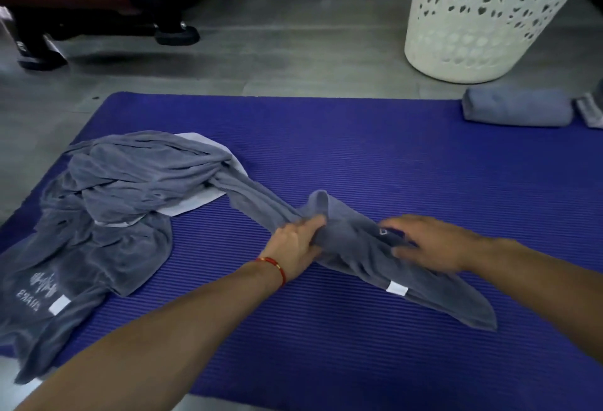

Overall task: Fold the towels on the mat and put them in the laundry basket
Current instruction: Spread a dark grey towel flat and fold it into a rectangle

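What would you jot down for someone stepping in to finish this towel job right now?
Left hand: grips a bunched fold of the grey towel stretched across the purple mat.
Right hand: on the same towel further along; blurred, so its grip is unclear.
Towel pile: unfolded on the mat's left side, a white cloth beneath it.
Folded towel: at the mat's far right corner, not in the basket.
White laundry basket: on the floor beyond the mat.
Done: one towel folded. Left: fold the held towel and the pile, then basket everything.
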`<state>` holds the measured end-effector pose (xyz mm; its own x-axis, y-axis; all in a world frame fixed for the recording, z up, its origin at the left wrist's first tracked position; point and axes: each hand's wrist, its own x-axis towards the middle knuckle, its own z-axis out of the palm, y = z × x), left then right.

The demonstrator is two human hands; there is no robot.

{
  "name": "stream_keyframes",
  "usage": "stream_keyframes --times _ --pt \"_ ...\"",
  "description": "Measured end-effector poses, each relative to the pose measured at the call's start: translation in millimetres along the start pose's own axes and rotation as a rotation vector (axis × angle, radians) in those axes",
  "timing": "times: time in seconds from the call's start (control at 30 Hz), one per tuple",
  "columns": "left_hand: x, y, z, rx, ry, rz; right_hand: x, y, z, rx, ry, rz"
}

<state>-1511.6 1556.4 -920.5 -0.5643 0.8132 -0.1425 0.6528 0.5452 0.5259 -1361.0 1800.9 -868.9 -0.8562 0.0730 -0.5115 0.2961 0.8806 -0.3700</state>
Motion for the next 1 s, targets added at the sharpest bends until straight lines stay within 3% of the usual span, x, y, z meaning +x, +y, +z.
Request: stream_keyframes --times 0.1,0.17,0.27,0.33,0.43,0.6,0.67,0.73,0.93,1.0 --pt "-30 37 2 -0.268 -0.175 0.134 31 -30 -4 0.265 -0.008 0.001" --pt "-40 34 4 -0.435 -0.234 0.046 46 -39 0 0.348 -0.159 0.017" --pt "-35 -5 -1 -0.335 0.067 -0.206 49 -45 17 0.071 -0.353 -0.034" --pt "-28 -34 -8 -0.252 0.244 -0.407 42 -48 26 -0.161 -0.355 -0.088" --pt "-12 -58 -15 -0.335 0.29 -0.673 29 -51 26 -0.196 -0.361 -0.137" --pt "28 -67 -20 -0.51 0.34 -0.905 12 -43 27 -0.065 -0.473 -0.169" --pt "39 -65 -23 -0.419 0.321 -0.86 10 -42 23 0.004 -0.418 -0.153" --pt "41 -59 -23 -0.315 0.348 -0.748 11 -43 15 0.057 -0.236 -0.134" --pt "3 -37 -29 -0.114 0.435 -0.164 38 -63 -18 0.24 0.225 -0.075" --pt "-20 -34 -34 -0.081 0.414 -0.031 53 -71 -26 0.29 0.256 -0.121"
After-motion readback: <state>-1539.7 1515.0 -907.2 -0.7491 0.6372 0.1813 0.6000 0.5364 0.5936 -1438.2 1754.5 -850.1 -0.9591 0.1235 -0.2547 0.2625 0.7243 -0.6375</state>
